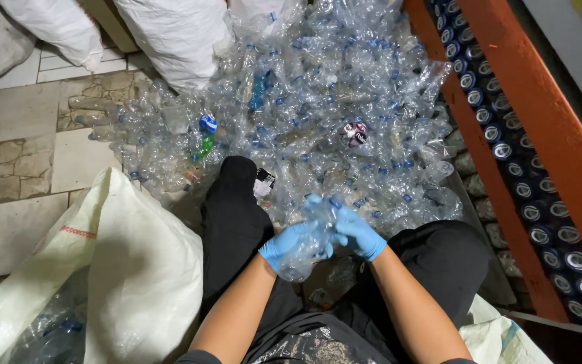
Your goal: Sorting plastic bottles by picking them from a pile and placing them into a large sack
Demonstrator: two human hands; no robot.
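- My two gloved hands: left hand [289, 244] and right hand [360, 233], both closed round one clear plastic bottle [308, 237].
- One big heap of crushed clear bottles [318, 101], too many to count.
- One open white sack [122, 269] beside my left knee.
- Two more white sacks behind the heap [170, 34], [55, 27].
- One rack of cans [527, 195], cans beyond counting.
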